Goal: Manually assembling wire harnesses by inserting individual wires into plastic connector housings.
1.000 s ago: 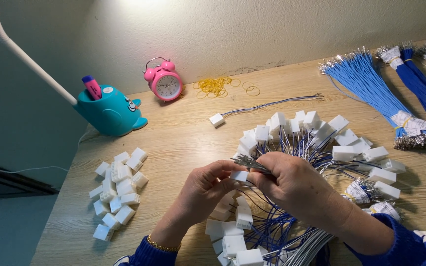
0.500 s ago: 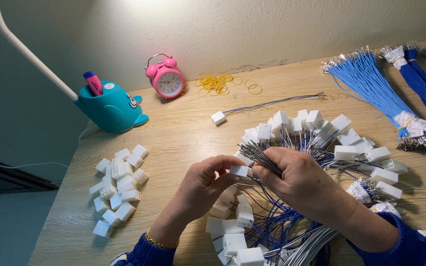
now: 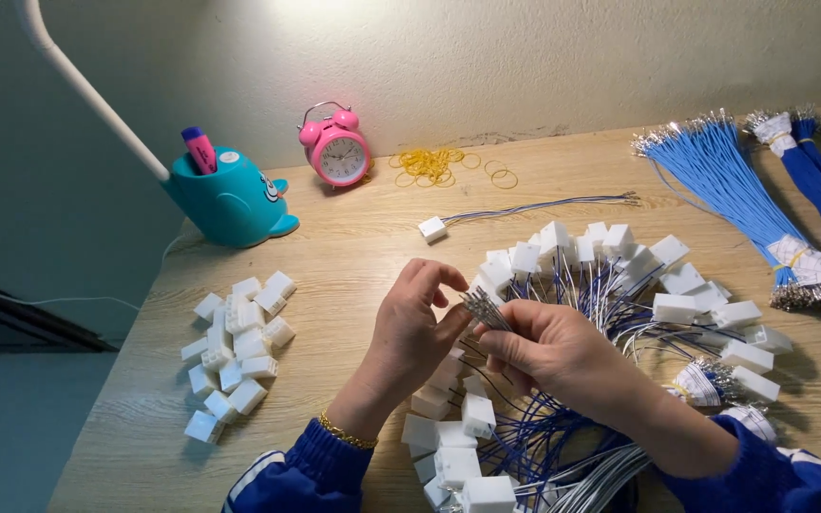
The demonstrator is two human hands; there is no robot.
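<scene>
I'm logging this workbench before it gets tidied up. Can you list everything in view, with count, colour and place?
Loose connector housings: a pile, too many to count surely, white, left on the table.
Wired connectors: many, white with blue and white wires, fanned around the hands.
Single wired connector: one, white, lying apart above the fan.
Wire bundles: several, blue, one white at the edge, far right.
Rubber bands: a heap, yellow, by the wall.
Alarm clock: one, pink, by the wall.
Pen holder: one, teal, whale-shaped, with a pink marker.
Lamp arm: one, white, upper left.
Table: one, light wood.
Left hand: fingertips at the wire ends.
Right hand: grips a bunch of wires.
</scene>
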